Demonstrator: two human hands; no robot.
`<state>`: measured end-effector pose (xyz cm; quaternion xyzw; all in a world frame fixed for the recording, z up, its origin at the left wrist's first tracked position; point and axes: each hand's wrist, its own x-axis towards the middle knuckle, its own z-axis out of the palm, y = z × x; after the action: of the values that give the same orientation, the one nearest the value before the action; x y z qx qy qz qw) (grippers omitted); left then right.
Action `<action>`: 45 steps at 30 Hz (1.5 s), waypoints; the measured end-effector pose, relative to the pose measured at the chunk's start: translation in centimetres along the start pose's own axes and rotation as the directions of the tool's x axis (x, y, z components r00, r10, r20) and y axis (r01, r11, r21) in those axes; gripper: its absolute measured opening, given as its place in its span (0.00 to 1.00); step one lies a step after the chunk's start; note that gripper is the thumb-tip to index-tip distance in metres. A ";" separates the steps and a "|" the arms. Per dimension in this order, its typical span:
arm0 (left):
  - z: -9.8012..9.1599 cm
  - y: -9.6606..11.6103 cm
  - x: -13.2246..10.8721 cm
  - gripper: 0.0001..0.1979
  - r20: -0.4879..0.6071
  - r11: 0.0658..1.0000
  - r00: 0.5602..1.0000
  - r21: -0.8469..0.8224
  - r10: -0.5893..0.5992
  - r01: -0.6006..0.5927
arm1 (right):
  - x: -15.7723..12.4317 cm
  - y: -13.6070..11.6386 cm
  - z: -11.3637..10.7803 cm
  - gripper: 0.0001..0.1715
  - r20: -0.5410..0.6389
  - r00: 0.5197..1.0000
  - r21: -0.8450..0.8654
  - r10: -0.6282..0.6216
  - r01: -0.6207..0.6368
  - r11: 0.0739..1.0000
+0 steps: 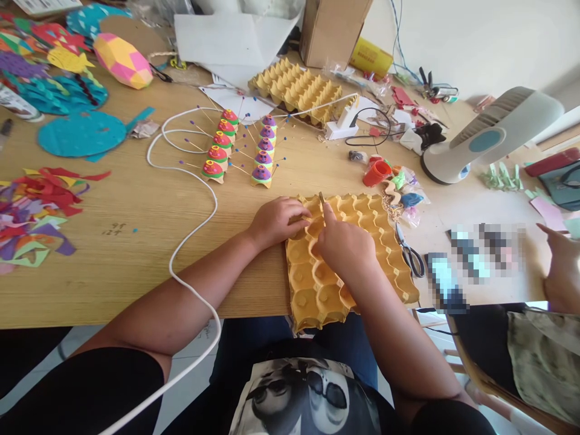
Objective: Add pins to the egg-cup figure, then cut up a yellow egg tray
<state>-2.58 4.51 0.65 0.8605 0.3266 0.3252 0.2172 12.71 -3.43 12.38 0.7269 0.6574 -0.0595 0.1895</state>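
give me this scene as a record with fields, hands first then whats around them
left hand: on the far left part of the yellow egg tray, fingers bent
right hand: holding a thin tool over that tray
tray position: overhangs the near edge of the table
right of tray: scissors
decorated rows: one red-and-green, one purple
farther back: second egg tray

A person's left hand (pixel 281 220) rests on a yellow egg tray (pixel 317 299) that overhangs the near edge of a wooden table (pixel 136 284); the right hand (pixel 348 246) grips a slim tool (pixel 322 198), index finger extended along it. Scissors (pixel 413 260) lie just right of the tray. Farther back sit a red-and-green carton strip (pixel 221 142) and a purple strip (pixel 264 151) (both bristling with blue-tipped sticks).
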 end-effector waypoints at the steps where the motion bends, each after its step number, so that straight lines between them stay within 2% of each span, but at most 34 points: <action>1: 0.0 0.1 0.0 0.14 0.000 1.000 1.000 0.000 0.001 -0.001 | 0.3 -0.1 -0.1 0.42 0.002 1.000 0.002 0.002 -0.002 1.000; 6: -0.1 0.3 0.0 0.13 -0.003 1.000 1.000 0.010 0.004 -0.003 | 1.2 -0.1 -0.7 0.42 0.021 1.000 0.018 0.002 -0.002 1.000; 13: 0.0 0.3 0.0 0.11 -0.015 1.000 1.000 0.009 -0.011 0.011 | -0.5 0.7 -1.2 0.40 0.030 0.999 0.027 -0.021 0.020 0.999; 21: -0.2 0.4 -0.1 0.12 0.004 1.000 1.000 0.013 -0.007 0.007 | 2.3 0.3 -1.7 0.41 0.036 0.999 0.075 -0.031 0.028 0.997; 29: -0.1 0.4 0.0 0.12 0.014 0.999 0.999 0.006 -0.035 0.035 | 0.1 0.5 -0.9 0.41 0.067 0.998 0.037 -0.008 0.006 0.999; 37: -0.2 0.7 -0.1 0.11 -0.006 1.000 1.000 0.022 -0.004 0.004 | 3.2 0.2 -2.0 0.46 0.061 0.997 0.122 -0.040 0.032 0.992; 41: -0.1 0.5 -0.1 0.13 -0.006 1.000 1.000 0.027 -0.009 0.009 | 1.5 -0.4 -0.8 0.43 0.046 0.999 0.053 0.000 -0.003 0.999; 45: 0.1 0.1 -0.1 0.15 0.004 1.000 1.000 0.014 -0.021 0.021 | -1.4 0.0 0.4 0.47 0.003 1.000 -0.026 -0.014 0.014 1.000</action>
<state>-2.49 4.36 0.61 0.8591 0.3376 0.3189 0.2152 12.55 -4.86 12.52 0.7197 0.6628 -0.0533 0.1997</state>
